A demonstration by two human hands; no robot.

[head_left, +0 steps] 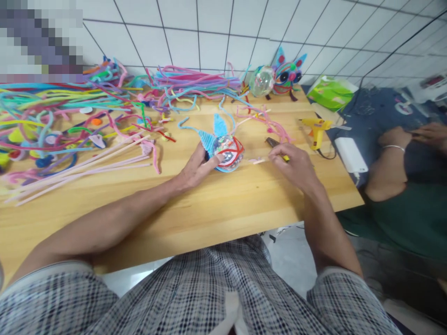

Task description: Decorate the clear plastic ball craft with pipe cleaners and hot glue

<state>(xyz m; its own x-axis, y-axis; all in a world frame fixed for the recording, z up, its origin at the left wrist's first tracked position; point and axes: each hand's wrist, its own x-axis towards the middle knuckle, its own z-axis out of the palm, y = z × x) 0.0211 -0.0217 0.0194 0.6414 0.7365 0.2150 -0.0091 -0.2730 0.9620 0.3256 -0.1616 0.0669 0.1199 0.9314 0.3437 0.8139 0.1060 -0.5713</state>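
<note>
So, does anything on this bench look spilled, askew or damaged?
Nothing looks clearly spilled or damaged. Untidiest is the loose tangle of pipe cleaners at left, strewn every which way, unlike the bundle by the wall. The eared ball in the left hand shows no visible break.

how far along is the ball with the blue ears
Partly done, it seems. The blue ears and red strips are on the clear ball. The left hand holds it; the right hand is at the pliers. If the decorated face at the back is the model, red ear spots and big dark eyes are probably left.
</note>
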